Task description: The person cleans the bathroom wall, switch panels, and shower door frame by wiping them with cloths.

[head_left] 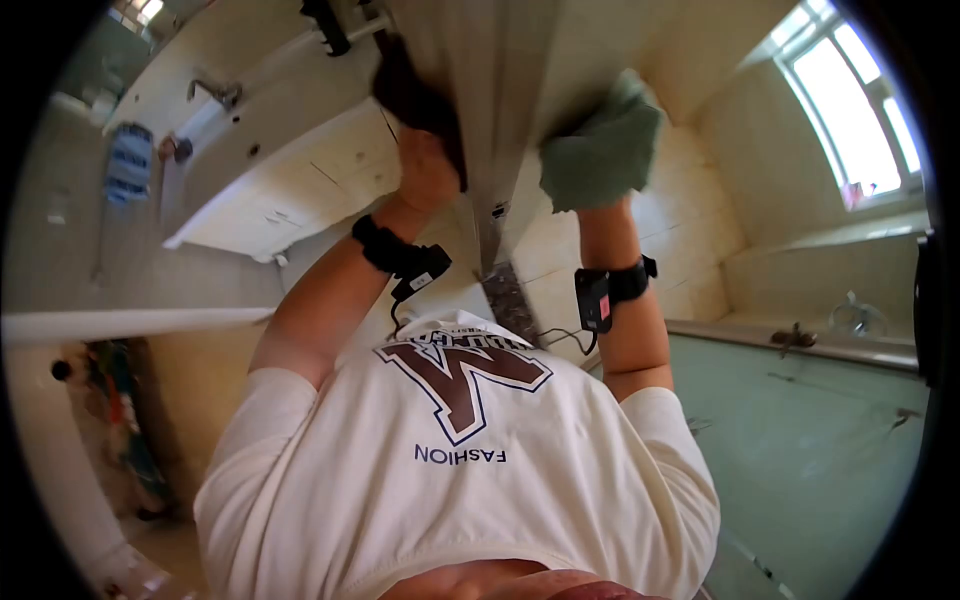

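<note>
A door, seen edge-on, stands upright between my two arms. On its left side, my left hand is closed on a dark brown cloth held against the door; the fingertips are hidden. On the right side, a grey-green cloth covers my right hand almost wholly, leaving only the part near the wrist in sight. This cloth lies at the door's right face, and the fingers beneath it are hidden. Each wrist wears a black strap with a small box.
At the left is a white washbasin with a tap above a cabinet. A blue-and-white package lies beside it. To the right are a bright window and a greenish glass panel with a metal rail.
</note>
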Demonstrator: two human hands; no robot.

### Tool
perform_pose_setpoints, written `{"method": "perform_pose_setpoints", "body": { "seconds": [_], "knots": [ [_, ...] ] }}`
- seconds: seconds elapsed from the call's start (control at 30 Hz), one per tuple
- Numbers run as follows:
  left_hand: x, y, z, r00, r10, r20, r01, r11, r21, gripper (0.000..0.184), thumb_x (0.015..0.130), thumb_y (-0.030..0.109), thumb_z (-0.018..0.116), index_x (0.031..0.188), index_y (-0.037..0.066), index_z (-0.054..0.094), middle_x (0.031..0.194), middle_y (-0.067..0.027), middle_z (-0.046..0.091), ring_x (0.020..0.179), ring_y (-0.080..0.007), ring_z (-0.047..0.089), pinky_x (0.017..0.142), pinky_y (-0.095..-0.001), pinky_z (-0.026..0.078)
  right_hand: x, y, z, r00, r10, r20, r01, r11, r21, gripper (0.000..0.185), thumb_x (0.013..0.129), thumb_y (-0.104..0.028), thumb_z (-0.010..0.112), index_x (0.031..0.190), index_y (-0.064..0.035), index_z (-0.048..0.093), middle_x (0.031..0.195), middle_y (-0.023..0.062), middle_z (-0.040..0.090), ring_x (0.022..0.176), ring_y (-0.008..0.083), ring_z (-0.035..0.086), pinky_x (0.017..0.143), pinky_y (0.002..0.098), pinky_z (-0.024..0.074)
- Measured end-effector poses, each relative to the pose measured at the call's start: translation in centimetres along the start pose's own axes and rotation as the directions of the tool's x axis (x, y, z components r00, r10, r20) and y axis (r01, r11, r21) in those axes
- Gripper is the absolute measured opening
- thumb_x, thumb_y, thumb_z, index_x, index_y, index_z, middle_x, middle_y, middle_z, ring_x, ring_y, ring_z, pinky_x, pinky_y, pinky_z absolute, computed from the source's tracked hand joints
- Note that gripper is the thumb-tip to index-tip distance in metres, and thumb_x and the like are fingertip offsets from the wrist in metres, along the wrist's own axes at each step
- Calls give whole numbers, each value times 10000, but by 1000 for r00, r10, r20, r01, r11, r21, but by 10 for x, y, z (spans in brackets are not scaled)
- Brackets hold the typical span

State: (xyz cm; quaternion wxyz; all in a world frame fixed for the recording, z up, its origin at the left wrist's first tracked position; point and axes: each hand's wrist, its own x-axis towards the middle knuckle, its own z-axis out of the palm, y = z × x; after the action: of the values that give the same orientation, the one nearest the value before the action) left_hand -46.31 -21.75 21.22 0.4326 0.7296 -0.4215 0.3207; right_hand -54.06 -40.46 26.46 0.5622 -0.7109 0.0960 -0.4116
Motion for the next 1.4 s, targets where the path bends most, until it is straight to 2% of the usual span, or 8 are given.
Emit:
{"method": "perform_pose_setpoints", "body": {
  "seconds": [0.1, 0.33, 0.4, 0.5, 0.73, 1.07, 1.3, 1.4],
  "knots": [
    [-16, 9, 7, 942, -335, 17, 290, 788, -543, 444, 1012, 251, 357, 1346, -38, 397, 1319, -165, 501, 1183, -282, 502, 1014, -375, 377, 4, -115, 18, 883, -441, 162, 438, 652, -619, 554, 614, -132, 733, 1121, 9, 558, 1126, 220, 580, 899, 339, 623, 761, 370, 506],
    [-55, -28, 60, 722, -648, 243, 617, 444, -649, 402, 979, 96, 281, 1328, -51, 417, 1348, -266, 437, 1284, -399, 385, 1069, -419, 326, -19, -72, 43, 530, -717, 453, 811, 274, -517, 456, 768, -106, 657, 1162, 69, 509, 1058, 188, 616, 1011, 271, 579, 902, 392, 452],
    [8, 9, 27, 882, -450, 138, 386, 524, -760, 395, 923, 67, 369, 1292, -45, 453, 1323, -273, 444, 1252, -428, 391, 1073, -434, 317, -19, -46, 55, 791, -599, 125, 612, 768, -188, 384, 812, -134, 646, 1133, 52, 548, 1103, 162, 617, 1049, 255, 570, 936, 376, 442],
    [86, 54, -27, 918, -45, -393, -126, 908, -399, 444, 860, 132, 496, 1282, -8, 485, 1372, -248, 416, 1297, -411, 355, 1104, -492, 254, -24, -63, 57, 825, -531, 191, 558, 819, -134, 366, 870, -162, 616, 1170, 34, 540, 1186, 137, 590, 1116, 245, 543, 990, 376, 413],
    [16, 16, -7, 994, -9, 106, 42, 949, -312, 639, 761, 236, 558, 1358, 36, 446, 1467, -224, 316, 1412, -366, 205, 1152, -518, 134, -29, -57, 23, 662, -668, 340, 535, 104, -838, 608, 898, -190, 599, 1392, 15, 311, 1431, 142, 365, 1264, 280, 431, 1066, 395, 356],
    [80, 15, -25, 983, 45, -178, -137, 826, -547, 382, 719, 261, 646, 1036, 48, 644, 1468, -167, 353, 1371, -372, 276, 1109, -578, 144, -37, -88, 66, 841, -517, -161, 350, 745, -568, 291, 944, -167, 496, 1184, -11, 447, 1105, 93, 577, 932, 197, 577, 850, 318, 500],
    [72, 1, -21, 981, -190, -45, 130, 808, -574, 502, 948, 402, 433, 1400, 184, 443, 1528, -181, 238, 1415, -384, 185, 1127, -554, 87, -54, -71, 60, 904, -369, -219, 228, 845, -484, 389, 983, -279, 447, 1282, -30, 444, 1271, 66, 506, 1097, 195, 517, 956, 350, 449],
    [-9, -40, 44, 868, -471, -157, 318, 771, -552, 525, 945, 322, 410, 1387, 39, 409, 1496, -234, 255, 1387, -415, 216, 1126, -538, 132, -60, -47, 12, 864, -503, 12, 144, 226, -963, 394, 911, -162, 572, 1256, -3, 470, 1213, 95, 546, 1044, 236, 543, 919, 355, 452]
  ]
}}
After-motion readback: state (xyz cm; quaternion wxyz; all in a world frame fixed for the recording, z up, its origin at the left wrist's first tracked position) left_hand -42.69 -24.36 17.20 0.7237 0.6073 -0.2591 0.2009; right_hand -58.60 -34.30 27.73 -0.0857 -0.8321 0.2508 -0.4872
